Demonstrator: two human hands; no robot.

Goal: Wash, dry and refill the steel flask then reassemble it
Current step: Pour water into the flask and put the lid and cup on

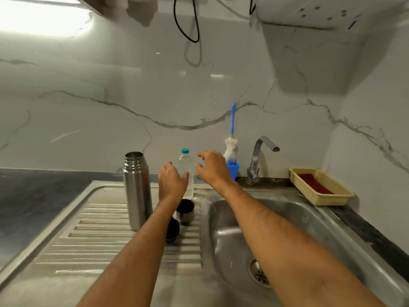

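Observation:
The steel flask (pixel 137 191) stands upright and uncapped on the ribbed drainboard (pixel 93 235). To its right stands a clear water bottle (pixel 187 167) with a teal cap. My left hand (pixel 171 182) holds the bottle low on its left side; the thumb lies across the front and the fingers are hidden behind it. My right hand (pixel 212 167) hovers just right of the bottle's upper part, fingers spread and loosely bent, holding nothing. The steel cup lid (pixel 185 210) stands mouth up under my left wrist. The black stopper (pixel 172 229) lies beside it, partly hidden by my forearm.
The steel sink basin (pixel 232 235) with its drain (pixel 259 273) lies under my right forearm. At the back stand the tap (pixel 259 156) and a blue bottle brush (pixel 231 149) in a blue holder. A beige basket (pixel 338 196) holding a red cloth sits on the right counter.

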